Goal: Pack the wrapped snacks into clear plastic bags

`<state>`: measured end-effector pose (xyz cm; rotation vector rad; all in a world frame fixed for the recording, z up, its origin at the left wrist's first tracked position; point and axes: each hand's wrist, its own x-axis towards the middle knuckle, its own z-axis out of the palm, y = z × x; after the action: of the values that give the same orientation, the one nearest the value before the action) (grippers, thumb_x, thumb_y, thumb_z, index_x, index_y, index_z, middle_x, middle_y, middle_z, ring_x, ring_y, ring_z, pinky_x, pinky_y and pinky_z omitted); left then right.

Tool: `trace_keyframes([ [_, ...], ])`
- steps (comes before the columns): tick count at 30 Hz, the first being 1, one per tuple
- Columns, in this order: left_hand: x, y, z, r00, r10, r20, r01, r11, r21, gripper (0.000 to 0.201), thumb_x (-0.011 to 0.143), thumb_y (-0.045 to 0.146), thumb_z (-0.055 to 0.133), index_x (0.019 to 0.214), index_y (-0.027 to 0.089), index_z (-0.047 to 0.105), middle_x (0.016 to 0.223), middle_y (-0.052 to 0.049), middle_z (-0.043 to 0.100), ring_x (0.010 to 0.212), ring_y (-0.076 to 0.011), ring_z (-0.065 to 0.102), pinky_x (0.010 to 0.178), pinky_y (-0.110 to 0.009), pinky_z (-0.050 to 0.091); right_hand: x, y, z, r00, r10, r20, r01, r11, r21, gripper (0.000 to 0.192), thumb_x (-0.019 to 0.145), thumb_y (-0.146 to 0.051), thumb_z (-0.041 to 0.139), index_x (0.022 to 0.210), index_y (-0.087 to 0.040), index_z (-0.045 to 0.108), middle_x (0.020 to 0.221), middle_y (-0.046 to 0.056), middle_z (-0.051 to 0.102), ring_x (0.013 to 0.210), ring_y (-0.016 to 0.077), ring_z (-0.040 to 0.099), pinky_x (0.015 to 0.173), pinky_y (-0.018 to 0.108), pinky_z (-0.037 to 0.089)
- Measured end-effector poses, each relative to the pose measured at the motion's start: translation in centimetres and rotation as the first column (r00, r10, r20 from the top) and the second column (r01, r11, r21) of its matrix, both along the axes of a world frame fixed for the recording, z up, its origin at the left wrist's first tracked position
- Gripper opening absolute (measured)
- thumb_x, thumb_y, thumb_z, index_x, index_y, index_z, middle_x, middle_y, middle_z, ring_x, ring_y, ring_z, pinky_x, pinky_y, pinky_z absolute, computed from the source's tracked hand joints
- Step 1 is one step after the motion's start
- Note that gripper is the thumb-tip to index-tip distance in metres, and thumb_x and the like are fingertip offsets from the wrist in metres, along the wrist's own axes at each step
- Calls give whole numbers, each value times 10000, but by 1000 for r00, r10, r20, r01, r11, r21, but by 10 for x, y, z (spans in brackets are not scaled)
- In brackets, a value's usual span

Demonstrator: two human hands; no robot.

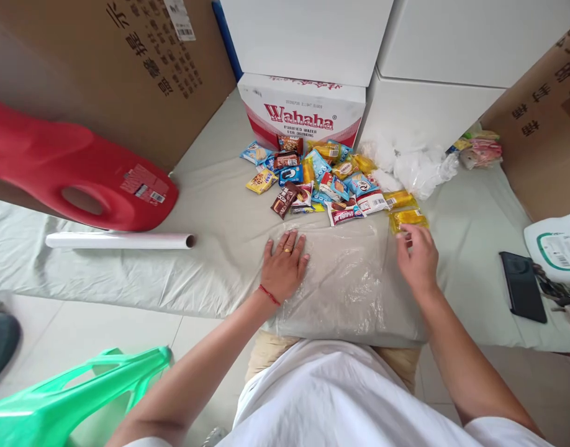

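Left hand (285, 264) lies flat, fingers spread, on the clear plastic sheet (345, 279) spread over the bed (220, 205). Right hand (418, 257) pinches its far corner beside a yellow packet (408, 218). The sheet looks thin, limp and slippery: grip edges. Snack pile (313, 177) lies beyond.

Left hand (284, 268) lies flat on a clear plastic sheet (354, 279); right hand (418, 257) touches a yellow packet (408, 218) beside the snack pile (322, 177).
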<state>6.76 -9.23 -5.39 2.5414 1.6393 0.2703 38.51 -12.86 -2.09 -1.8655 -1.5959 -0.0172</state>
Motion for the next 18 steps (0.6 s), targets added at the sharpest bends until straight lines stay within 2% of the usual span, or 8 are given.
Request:
trace_keyframes([
  [2, -2, -2, 1, 1000, 0, -2, 0, 1000, -12, 561, 1065, 428, 277, 1574, 231, 403, 1663, -99, 351, 1537, -281, 339, 1237, -586, 213, -20, -30, 3, 936, 328, 130, -318, 944, -91, 435, 1027, -376, 489, 1402, -182, 592, 1410, 168, 617, 1321, 299, 560, 1108, 501, 465],
  [4, -5, -1, 2, 1000, 12, -8, -13, 1000, -17, 563, 1065, 433, 271, 1571, 228, 410, 1665, -99, 346, 1536, -284, 341, 1233, -595, 216, -36, -62, -4, 752, 636, 173, -586, 765, -266, 534, 1039, -376, 507, 1551, -235, 447, 1536, 111, 536, 1470, 280, 430, 1226, 526, 345],
  [5, -8, 1, 3, 1000, 24, -11, -24, 1000, -15, 560, 1066, 433, 269, 1567, 232, 417, 1666, -96, 341, 1536, -285, 342, 1232, -600, 215, -39, -77, -9, 686, 706, 176, -633, 698, -335, 577, 1044, -374, 509, 1593, -254, 379, 1571, 88, 504, 1501, 269, 391, 1247, 532, 315],
  [6, -11, 3, 3, 999, 32, -15, -33, 999, -12, 556, 1067, 433, 268, 1564, 239, 423, 1669, -93, 336, 1535, -284, 345, 1232, -604, 211, -37, -91, -14, 662, 730, 171, -637, 668, -385, 608, 1046, -370, 508, 1618, -266, 327, 1595, 77, 475, 1516, 264, 371, 1251, 536, 309],
  [9, -22, 8, 3, 1000, 26, -17, -26, 1000, -5, 543, 1064, 423, 285, 1562, 258, 428, 1670, -88, 332, 1535, -278, 346, 1238, -606, 197, -12, -114, -24, 732, 669, 125, -566, 701, -435, 621, 1049, -352, 505, 1628, -266, 299, 1621, 94, 433, 1495, 274, 410, 1219, 555, 358],
  [12, -27, 10, 2, 1000, 0, -15, 0, 1000, -1, 548, 1064, 415, 290, 1571, 246, 413, 1667, -99, 333, 1540, -274, 336, 1243, -611, 182, 15, -105, -13, 813, 582, 22, -538, 764, -357, 439, 1043, -318, 513, 1478, -261, 514, 1472, 106, 594, 1335, 266, 573, 1105, 500, 490],
  [16, -27, 9, 2, 1000, -12, -8, 13, 1000, 3, 554, 1066, 408, 276, 1571, 224, 409, 1669, -110, 326, 1539, -280, 335, 1239, -634, 174, -1, -44, 22, 832, 555, -26, -542, 800, -259, 223, 1046, -246, 478, 1143, -249, 679, 1021, 72, 743, 951, 233, 671, 824, 388, 564],
  [18, -27, 9, 2, 1000, -14, -6, 14, 1000, 3, 553, 1065, 402, 277, 1572, 224, 407, 1670, -111, 327, 1541, -281, 333, 1239, -634, 176, -33, 2, 37, 784, 620, 25, -600, 769, -222, 234, 1044, -256, 470, 1112, -232, 693, 1006, 80, 737, 944, 247, 646, 840, 399, 538],
])
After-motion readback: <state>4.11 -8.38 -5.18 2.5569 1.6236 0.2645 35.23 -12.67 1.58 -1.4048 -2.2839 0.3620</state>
